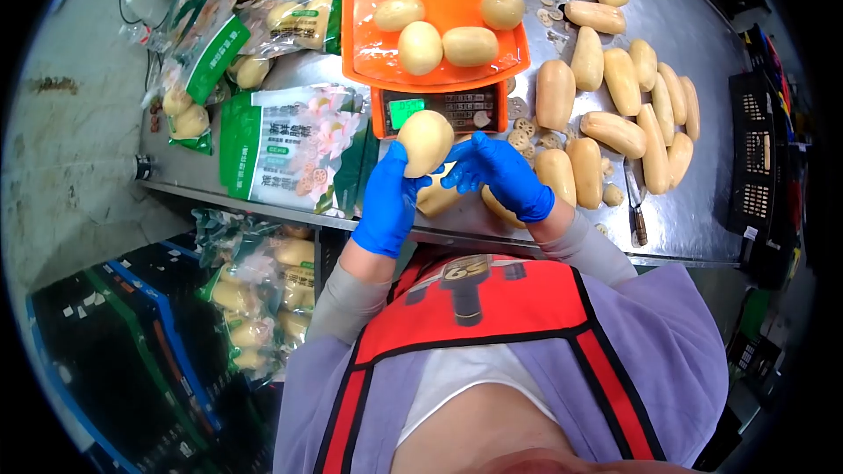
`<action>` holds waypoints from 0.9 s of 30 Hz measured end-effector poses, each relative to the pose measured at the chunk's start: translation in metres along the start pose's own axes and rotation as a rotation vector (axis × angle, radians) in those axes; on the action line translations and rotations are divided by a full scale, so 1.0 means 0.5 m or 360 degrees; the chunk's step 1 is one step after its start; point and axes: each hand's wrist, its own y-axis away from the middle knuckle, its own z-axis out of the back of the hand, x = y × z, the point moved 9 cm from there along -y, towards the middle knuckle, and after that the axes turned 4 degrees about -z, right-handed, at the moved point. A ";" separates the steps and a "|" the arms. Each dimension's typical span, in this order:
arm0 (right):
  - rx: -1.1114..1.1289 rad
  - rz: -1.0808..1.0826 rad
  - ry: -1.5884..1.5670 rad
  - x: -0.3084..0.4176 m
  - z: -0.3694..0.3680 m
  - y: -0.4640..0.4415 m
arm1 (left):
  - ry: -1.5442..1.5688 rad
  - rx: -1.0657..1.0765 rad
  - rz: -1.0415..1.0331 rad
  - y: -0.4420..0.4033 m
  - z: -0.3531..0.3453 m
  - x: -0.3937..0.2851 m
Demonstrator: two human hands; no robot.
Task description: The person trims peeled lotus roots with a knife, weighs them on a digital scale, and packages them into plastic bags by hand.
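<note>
My left hand point(390, 202), in a blue glove, holds a round, pale yellow lotus root piece point(426, 144) in front of the scale. My right hand point(500, 175), also gloved in blue, is just right of that piece with its fingers apart, holding nothing. Behind both hands stands the orange scale point(379, 114) with a lit green display. Its orange tray point(369, 54) bears several pale root pieces point(421, 47). Flat on the table left of the scale lies a printed green and white bag point(294, 145).
Several peeled roots point(622, 82) and cut slices lie on the metal table point(702, 215) at the right, near a knife point(637, 202). Filled bags point(211, 53) are at the upper left, and more bags point(255, 298) lie below the table edge. A black crate point(757, 158) stands far right.
</note>
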 end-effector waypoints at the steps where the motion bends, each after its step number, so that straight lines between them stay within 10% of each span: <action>1: -0.0064 0.0049 0.0004 0.010 -0.004 0.002 | -0.0004 -0.0052 0.0008 -0.005 0.000 0.006; 8: -0.0009 0.0199 0.0084 0.016 -0.014 -0.002 | 0.0165 -0.0112 0.0258 -0.020 0.003 0.023; 14: -0.0674 0.0652 -0.0090 0.068 0.054 0.022 | 0.0082 -0.0143 0.0211 -0.027 0.015 0.018; 20: -0.0124 0.0913 0.0710 0.160 -0.037 -0.004 | -0.0412 0.0160 0.0039 -0.027 -0.014 0.009; 24: -0.0693 0.1153 0.1116 0.308 0.081 -0.071 | -0.0456 0.0247 -0.0017 -0.024 -0.011 -0.019; 27: -0.1110 0.1296 0.2354 0.390 0.120 -0.167 | -0.0514 0.0079 0.0002 -0.019 0.022 -0.021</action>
